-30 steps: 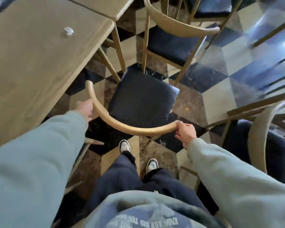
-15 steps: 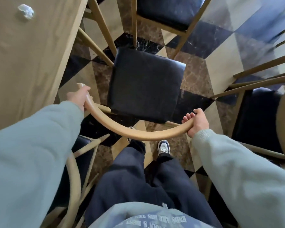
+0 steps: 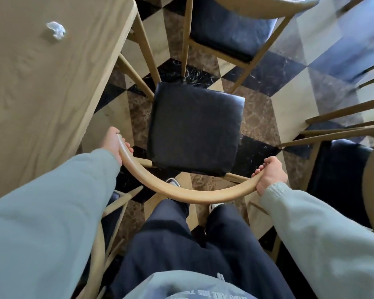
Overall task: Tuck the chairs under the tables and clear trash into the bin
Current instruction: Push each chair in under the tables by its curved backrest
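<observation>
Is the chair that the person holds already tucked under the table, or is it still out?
Still out. The chair's black seat shows whole beside the table, none of it under the tabletop.

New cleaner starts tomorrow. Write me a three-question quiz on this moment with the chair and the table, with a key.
1. True or false: both hands grip the curved backrest of the chair with the black seat.
2. What lies on the table? A) a cup B) a crumpled white scrap C) a plate
3. On which side of the held chair is the table: the person's left or right?

Key
1. True: the left hand holds one end of the rail, the right hand the other.
2. B: the crumpled white scrap sits on the tabletop.
3. Left.
</observation>
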`<action>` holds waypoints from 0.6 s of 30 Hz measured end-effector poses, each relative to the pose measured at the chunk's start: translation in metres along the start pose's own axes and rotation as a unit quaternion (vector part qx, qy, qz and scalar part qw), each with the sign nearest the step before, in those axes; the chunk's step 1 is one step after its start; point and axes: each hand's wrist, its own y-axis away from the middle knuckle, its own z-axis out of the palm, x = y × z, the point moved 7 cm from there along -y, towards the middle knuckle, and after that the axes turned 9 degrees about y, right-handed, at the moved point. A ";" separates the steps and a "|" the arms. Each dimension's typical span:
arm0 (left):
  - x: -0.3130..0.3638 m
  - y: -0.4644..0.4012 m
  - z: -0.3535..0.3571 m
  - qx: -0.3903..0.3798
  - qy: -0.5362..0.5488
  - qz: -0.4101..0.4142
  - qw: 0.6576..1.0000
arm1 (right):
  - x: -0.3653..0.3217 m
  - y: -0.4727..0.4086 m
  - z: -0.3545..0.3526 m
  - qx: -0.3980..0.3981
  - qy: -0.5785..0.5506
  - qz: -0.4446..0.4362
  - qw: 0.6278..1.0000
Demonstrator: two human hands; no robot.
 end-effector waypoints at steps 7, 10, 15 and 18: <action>-0.065 0.018 -0.020 0.070 0.129 -0.040 0.988 | -0.076 -0.012 0.031 -0.039 0.076 -0.087 0.992; -0.093 0.032 -0.026 0.105 0.182 -0.057 0.976 | -0.106 -0.016 0.048 -0.082 0.151 -0.113 0.979; -0.122 0.052 -0.039 0.170 0.276 -0.033 0.945 | -0.152 0.004 0.112 -0.156 0.235 -0.180 0.942; -0.142 0.058 -0.047 0.198 0.318 -0.051 0.926 | -0.162 0.019 0.151 -0.191 0.271 -0.194 0.923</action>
